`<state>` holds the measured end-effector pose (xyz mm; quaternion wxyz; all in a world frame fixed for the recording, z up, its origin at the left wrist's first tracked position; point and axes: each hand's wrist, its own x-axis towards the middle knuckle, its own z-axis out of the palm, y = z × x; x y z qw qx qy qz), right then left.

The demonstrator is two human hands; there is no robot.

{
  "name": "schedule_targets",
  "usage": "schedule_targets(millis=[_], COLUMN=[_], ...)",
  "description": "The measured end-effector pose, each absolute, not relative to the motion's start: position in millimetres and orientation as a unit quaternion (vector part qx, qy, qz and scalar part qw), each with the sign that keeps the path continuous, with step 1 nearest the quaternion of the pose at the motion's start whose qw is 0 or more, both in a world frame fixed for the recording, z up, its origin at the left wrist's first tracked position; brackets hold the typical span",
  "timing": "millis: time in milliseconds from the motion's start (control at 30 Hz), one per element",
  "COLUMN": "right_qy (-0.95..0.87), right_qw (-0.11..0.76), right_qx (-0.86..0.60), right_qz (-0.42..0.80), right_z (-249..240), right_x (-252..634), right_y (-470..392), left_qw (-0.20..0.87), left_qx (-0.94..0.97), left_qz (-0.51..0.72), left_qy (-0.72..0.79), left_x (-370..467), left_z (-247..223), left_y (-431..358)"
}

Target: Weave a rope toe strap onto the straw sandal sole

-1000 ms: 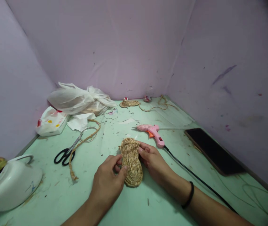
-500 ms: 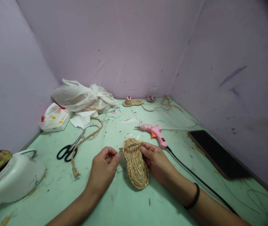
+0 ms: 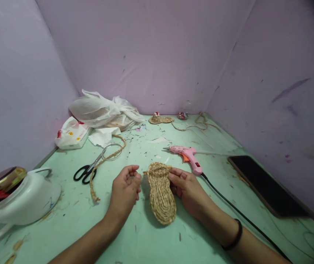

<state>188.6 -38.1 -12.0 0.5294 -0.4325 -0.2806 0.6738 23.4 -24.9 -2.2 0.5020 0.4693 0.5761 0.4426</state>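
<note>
A small slipper (image 3: 162,200) of coiled straw rope, with a band across its upper end, is held tilted above the table. My right hand (image 3: 186,187) grips its upper right edge, thumb on top and fingers partly hidden behind. Just left of the slipper, my left hand (image 3: 125,190) is raised with bent fingers apart, not touching it. A short strand end sticks out of the slipper's upper left side. Beyond my right hand lies a pink glue gun (image 3: 186,154), nozzle pointing left. Scissors (image 3: 89,170) with black handles lie left of my left hand, under a piece of straw rope (image 3: 107,158).
A white pot (image 3: 32,200) holding items stands at left. Behind are a tissue pack (image 3: 72,134) and a white plastic bag (image 3: 104,112). A second straw slipper (image 3: 161,120) and a small bead jar (image 3: 183,115) sit at the back. A phone (image 3: 267,185) lies at right.
The fingers of my left hand have parted and moved slightly off the strand end. My right hand keeps hold of the slipper. The whole view has shifted a little to the left.
</note>
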Motion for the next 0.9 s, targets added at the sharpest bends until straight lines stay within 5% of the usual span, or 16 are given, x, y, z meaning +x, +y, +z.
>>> schedule_targets(millis=[267,733,900], right_qy=[-0.3,-0.243,-0.189], right_qw=[0.521,0.578,0.614], right_qx=[-0.532,-0.479,-0.477], right_qz=[0.596,0.615,0.6], right_z=[-12.5,-10.7,-7.2], right_x=[188.6,192.7,185.3], right_y=[-39.7,-36.4,-41.2], left_qw=[0.421,0.487,0.366], left_qx=[0.506,0.502,0.633], left_qz=[0.447,0.393,0.32], left_qy=[0.606,0.597,0.603], left_x=[17.2,18.8,20.7], left_z=[-5.4,2.0,0.2], left_y=[-17.8,-26.2,-32.4])
